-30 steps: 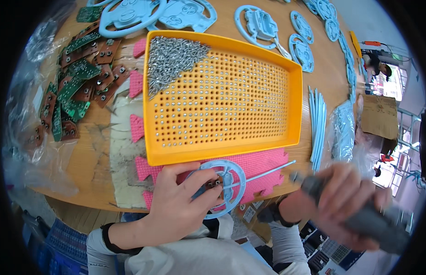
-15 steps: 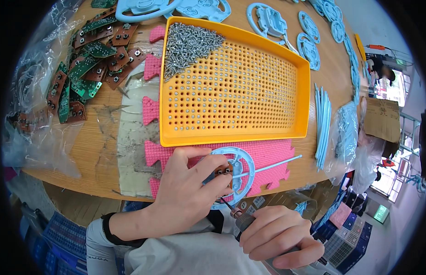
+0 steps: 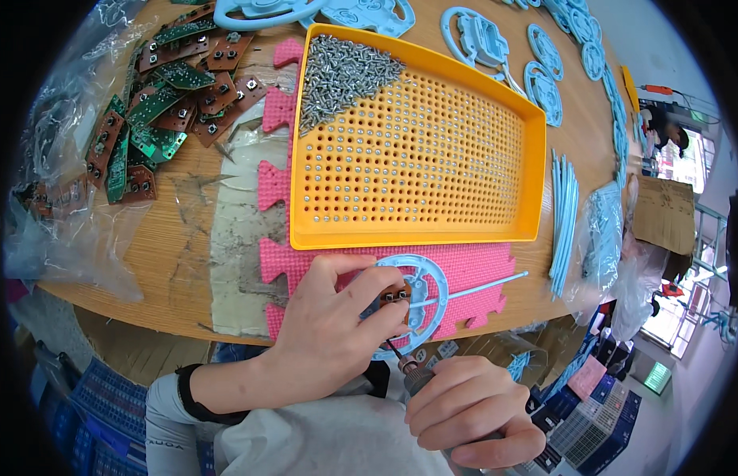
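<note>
My left hand [image 3: 337, 317] is closed over a light-blue toy steering wheel [image 3: 438, 305], pressing it against the pink foam mat [image 3: 484, 274]. A small brown circuit board [image 3: 396, 295] with black buttons lies inside the wheel, partly covered by my fingers. A thin light-blue stick [image 3: 484, 285] extends rightward from the wheel. Wrapped in my right hand [image 3: 476, 412] is a power screwdriver [image 3: 416, 374], its grey collar and thin bit pointing up and left. The bit's end is near the wheel's lower edge, beside my left fingertips; whether it touches a screw cannot be made out.
Just beyond the wheel stands a yellow perforated tray [image 3: 416, 234] with a heap of silver screws [image 3: 341, 75]. Loose circuit boards [image 3: 166, 103] and clear plastic bags lie at left. More blue wheels [image 3: 476, 40] are at the back, blue sticks [image 3: 563, 226] at right.
The view has shifted slightly, moving the table and tray rightward in the picture. My right hand and the screwdriver sit a little closer to my left hand. Both grips stay the same.
</note>
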### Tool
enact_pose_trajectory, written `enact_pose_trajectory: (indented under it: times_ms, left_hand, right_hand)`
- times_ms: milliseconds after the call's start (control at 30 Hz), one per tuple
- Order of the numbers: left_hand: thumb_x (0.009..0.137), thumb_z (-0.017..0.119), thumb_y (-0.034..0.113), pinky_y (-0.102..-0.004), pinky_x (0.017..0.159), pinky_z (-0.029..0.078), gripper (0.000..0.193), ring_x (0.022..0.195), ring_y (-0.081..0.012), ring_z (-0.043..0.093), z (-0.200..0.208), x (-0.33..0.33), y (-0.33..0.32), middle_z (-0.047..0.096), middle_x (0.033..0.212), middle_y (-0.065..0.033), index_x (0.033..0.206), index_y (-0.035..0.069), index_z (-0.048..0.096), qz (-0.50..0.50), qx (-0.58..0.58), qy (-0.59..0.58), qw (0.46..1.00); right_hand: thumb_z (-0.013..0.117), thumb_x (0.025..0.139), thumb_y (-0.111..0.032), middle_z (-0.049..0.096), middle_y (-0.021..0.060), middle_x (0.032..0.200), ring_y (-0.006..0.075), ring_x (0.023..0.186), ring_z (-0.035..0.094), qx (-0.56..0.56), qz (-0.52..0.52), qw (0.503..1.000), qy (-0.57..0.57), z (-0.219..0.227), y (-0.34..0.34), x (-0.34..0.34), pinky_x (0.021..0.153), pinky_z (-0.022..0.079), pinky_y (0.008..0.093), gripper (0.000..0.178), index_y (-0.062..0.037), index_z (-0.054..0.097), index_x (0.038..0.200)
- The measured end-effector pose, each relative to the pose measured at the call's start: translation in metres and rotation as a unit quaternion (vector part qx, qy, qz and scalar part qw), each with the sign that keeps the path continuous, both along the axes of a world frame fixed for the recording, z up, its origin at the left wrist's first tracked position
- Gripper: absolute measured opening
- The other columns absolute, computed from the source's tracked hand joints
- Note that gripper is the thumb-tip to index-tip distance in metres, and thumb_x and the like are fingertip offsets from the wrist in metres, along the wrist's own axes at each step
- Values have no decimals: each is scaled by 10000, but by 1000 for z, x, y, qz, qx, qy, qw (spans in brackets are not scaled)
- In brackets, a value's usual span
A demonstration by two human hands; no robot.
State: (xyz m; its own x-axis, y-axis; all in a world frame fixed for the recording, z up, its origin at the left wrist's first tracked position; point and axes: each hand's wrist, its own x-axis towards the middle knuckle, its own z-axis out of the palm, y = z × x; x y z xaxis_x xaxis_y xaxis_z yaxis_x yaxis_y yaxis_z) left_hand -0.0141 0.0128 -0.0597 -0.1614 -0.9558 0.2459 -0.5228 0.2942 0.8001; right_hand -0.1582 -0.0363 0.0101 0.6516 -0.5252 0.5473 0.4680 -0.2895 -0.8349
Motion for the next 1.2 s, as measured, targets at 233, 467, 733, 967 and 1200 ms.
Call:
enact_pose_trajectory:
  times_ms: [233,467,733,967,1200]
  left_hand:
    - [618,813,203,-378,840,403,359,986,-283,462,3,0,-2,574,1077,-8,947,130,687,-13,22,-7,1000]
    - [646,810,216,-360,820,414,310,976,-258,504,3,4,-6,599,1048,16,920,132,693,-10,7,7,1000]
    - [640,815,248,-371,837,395,314,948,-243,520,2,2,-5,614,1005,23,910,139,697,-1,9,-9,1000]
    - [635,820,253,-375,823,390,324,946,-245,515,3,4,-5,617,1001,20,914,143,697,-3,14,-11,1000]
    - [630,822,240,-378,817,397,305,953,-252,507,2,2,-5,614,1003,12,893,140,705,5,12,-6,1000]
  right_hand:
    - [601,899,-212,568,156,636,256,487,569,7,141,986,-86,-7,-31,-6,432,486,328,290,22,452,983]
    - [601,896,-346,578,134,628,247,451,548,-35,-127,990,-48,26,-55,-49,389,453,337,479,-7,404,1172]
    - [495,820,-742,542,130,611,207,431,511,-62,-319,938,-125,-20,-118,-47,382,445,335,869,37,390,1191]
    - [476,812,-761,535,132,592,209,424,516,-68,-317,938,-121,-30,-123,-48,390,467,328,898,71,394,1139]
    - [370,854,-769,496,62,574,127,405,468,-107,-339,932,-70,-32,-126,-45,391,402,238,807,-18,494,1122]
